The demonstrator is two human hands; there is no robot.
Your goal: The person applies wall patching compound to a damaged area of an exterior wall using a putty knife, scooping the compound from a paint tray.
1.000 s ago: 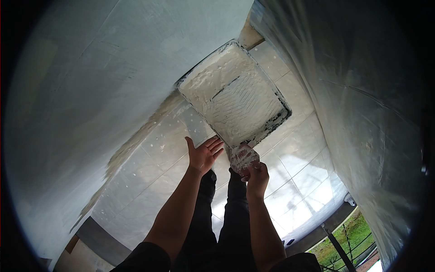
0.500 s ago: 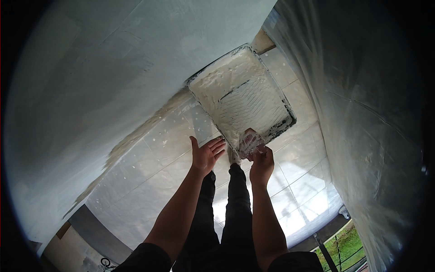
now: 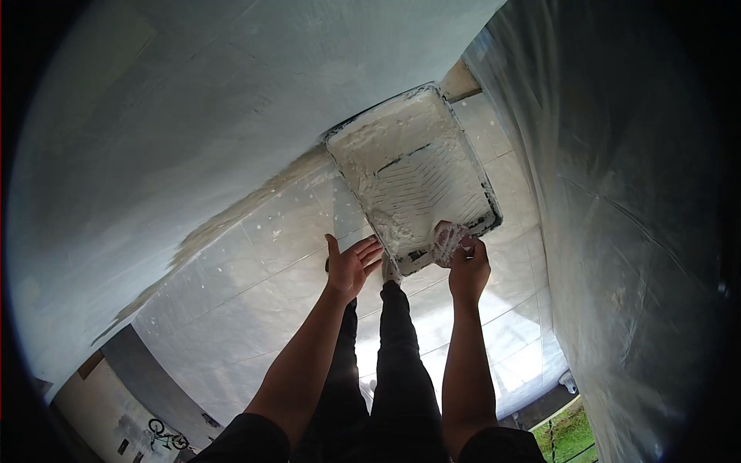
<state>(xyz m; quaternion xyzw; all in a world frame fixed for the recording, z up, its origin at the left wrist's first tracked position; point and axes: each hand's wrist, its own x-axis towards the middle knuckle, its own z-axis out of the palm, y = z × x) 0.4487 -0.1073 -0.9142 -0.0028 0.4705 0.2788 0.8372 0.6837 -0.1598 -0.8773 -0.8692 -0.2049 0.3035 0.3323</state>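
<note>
Pinkish and smeared with white, a flat scraper (image 3: 448, 243) sits over the near right corner of the paint tray (image 3: 491, 223). The right hand (image 3: 469, 272) pinches it by the edge nearest the wrist, thumb and fingers pressed together; whether its far edge touches the tray is unclear. The scraper looks thin and light, probably fairly stiff, and the wet smears likely make it slippery, so the cleaner near edge seems the best place to hold.

The left hand (image 3: 350, 268) is spread, thumb apart, fingertips right by the tray's left side; I cannot tell if they touch it. Thick off-white paint (image 3: 386, 137) lies in the tray, heaviest at the far end, over a ribbed slope. That load probably makes the tray heavy and inclined to tip or bend, so its rim is best gripped on two opposite sides. Beyond are a pale wall (image 3: 193, 139) and plastic sheeting (image 3: 610, 193).
</note>
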